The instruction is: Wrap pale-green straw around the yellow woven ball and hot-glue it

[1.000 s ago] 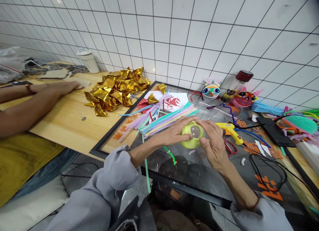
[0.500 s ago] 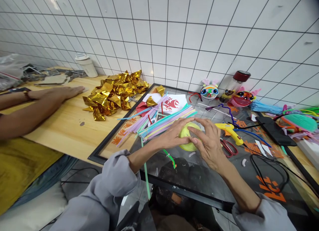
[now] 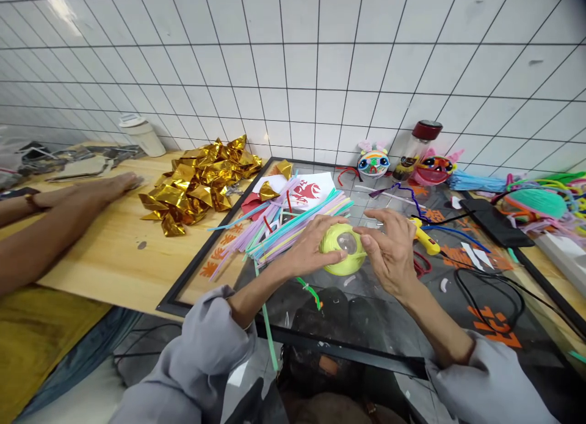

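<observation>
A yellow ball point(image 3: 330, 262), wound in fuzzy yellow strands like pipe cleaner, has a round see-through spot facing up. My left hand point(image 3: 314, 244) grips it from the left, thumb across its front. At its right edge is my right hand point(image 3: 389, 247), thumb and index finger brought together and other fingers raised. A thin yellow strand seems to run from the ball into these fingers. Behind the left hand lies a bundle of pastel pipe cleaners point(image 3: 302, 219). A yellow glue gun point(image 3: 428, 241) and red-handled scissors point(image 3: 422, 264) lie right of my right hand, partly hidden by it.
Gold foil pieces point(image 3: 196, 180) are heaped on the left, near a co-worker's arms point(image 3: 68, 210). Two decorated animal faces, one white point(image 3: 373, 161) and one red point(image 3: 433, 168), stand by a bottle point(image 3: 419, 146). A black phone point(image 3: 497, 219) and looped cable point(image 3: 494, 290) lie right.
My right hand has drawn back slightly from the ball, uncovering its see-through spot. The ball has turned in my left hand. The whole view has shifted a little.
</observation>
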`<state>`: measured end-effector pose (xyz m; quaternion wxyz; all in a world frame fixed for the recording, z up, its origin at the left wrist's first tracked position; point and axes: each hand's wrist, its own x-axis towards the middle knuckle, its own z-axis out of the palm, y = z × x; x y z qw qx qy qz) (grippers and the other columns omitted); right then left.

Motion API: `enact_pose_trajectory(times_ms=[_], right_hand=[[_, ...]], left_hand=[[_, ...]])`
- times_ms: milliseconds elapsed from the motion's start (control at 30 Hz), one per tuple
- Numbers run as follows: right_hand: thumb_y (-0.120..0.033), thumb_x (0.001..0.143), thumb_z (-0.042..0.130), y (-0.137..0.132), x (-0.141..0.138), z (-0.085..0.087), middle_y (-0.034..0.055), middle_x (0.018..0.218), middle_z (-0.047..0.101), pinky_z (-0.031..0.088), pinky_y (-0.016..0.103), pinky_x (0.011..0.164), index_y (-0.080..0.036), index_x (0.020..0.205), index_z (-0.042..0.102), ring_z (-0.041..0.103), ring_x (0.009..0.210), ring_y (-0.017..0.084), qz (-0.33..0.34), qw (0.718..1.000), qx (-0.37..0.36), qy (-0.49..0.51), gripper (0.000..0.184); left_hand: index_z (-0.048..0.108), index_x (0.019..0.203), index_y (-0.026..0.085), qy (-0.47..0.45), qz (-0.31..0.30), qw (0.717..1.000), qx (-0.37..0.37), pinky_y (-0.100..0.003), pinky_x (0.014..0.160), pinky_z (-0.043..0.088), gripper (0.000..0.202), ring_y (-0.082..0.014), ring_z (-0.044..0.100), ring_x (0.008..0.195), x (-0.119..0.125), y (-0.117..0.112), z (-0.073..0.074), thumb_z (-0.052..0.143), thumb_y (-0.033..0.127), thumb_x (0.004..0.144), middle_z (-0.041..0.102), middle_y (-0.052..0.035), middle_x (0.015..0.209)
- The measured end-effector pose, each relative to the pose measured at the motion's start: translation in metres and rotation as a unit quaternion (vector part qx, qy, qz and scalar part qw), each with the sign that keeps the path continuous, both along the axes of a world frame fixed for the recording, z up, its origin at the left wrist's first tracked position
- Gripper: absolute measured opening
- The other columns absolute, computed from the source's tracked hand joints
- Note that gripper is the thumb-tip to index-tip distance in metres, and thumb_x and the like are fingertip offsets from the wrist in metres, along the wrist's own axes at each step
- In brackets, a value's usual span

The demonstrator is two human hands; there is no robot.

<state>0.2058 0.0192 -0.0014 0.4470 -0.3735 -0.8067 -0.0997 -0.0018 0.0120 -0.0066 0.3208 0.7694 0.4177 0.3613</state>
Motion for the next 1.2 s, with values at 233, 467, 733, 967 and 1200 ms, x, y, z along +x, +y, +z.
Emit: enact_pose_trajectory(times_ms=[233, 467, 733, 967, 1200], right_hand=[[-0.037, 0.106, 0.040, 0.000, 0.002, -0.005, 0.0135, 0.127, 0.067, 0.039, 0.049, 0.095, -0.023, 0.106, 0.077, 0.056, 0.122, 0.031, 0.005, 0.998, -0.014, -0.056, 0.040], [-0.045, 0.102, 0.047, -0.001, -0.004, -0.003, 0.0137, 0.133, 0.065, 0.035, 0.053, 0.097, -0.025, 0.108, 0.075, 0.052, 0.123, 0.034, -0.014, 0.992, 0.021, -0.122, 0.035], [-0.041, 0.106, 0.038, -0.001, -0.011, -0.004, 0.0137, 0.131, 0.063, 0.036, 0.049, 0.093, -0.025, 0.108, 0.076, 0.053, 0.122, 0.032, 0.005, 0.995, 0.001, -0.100, 0.042], [-0.045, 0.107, 0.035, 0.002, -0.007, -0.008, 0.0127, 0.133, 0.062, 0.040, 0.048, 0.094, -0.027, 0.112, 0.077, 0.054, 0.123, 0.030, 0.056, 0.994, -0.067, -0.064, 0.046], [-0.048, 0.106, 0.033, 0.005, -0.003, -0.009, 0.0123, 0.135, 0.061, 0.043, 0.050, 0.097, -0.028, 0.111, 0.078, 0.055, 0.123, 0.030, 0.084, 0.991, -0.092, -0.045, 0.050]], left_hand=[[0.051, 0.138, 0.023, 0.005, 0.020, 1.000, 0.003, -0.050, 0.121, 0.035, 0.063, -0.0315, 0.046, 0.139, 0.002, -0.002, 0.000, 0.074, 0.035, 0.080, 0.053, -0.0114, 0.146], [0.053, 0.134, 0.026, 0.008, 0.023, 1.000, 0.006, -0.049, 0.122, 0.036, 0.058, -0.0287, 0.047, 0.137, 0.004, -0.002, 0.002, 0.073, 0.030, 0.080, 0.054, -0.0090, 0.141], [0.055, 0.129, 0.023, -0.001, 0.044, 0.999, 0.003, -0.049, 0.119, 0.041, 0.053, -0.0268, 0.050, 0.130, 0.008, 0.000, -0.003, 0.074, 0.030, 0.080, 0.051, -0.0101, 0.128], [0.058, 0.127, 0.022, -0.003, 0.051, 0.998, 0.041, -0.048, 0.120, 0.040, 0.056, -0.0282, 0.047, 0.134, 0.012, -0.002, -0.005, 0.080, 0.033, 0.077, 0.047, -0.0109, 0.130], [0.064, 0.123, 0.024, -0.013, 0.026, 0.999, 0.044, -0.046, 0.117, 0.042, 0.052, -0.0275, 0.052, 0.130, 0.010, 0.001, -0.007, 0.083, 0.038, 0.076, 0.054, -0.0089, 0.128]])
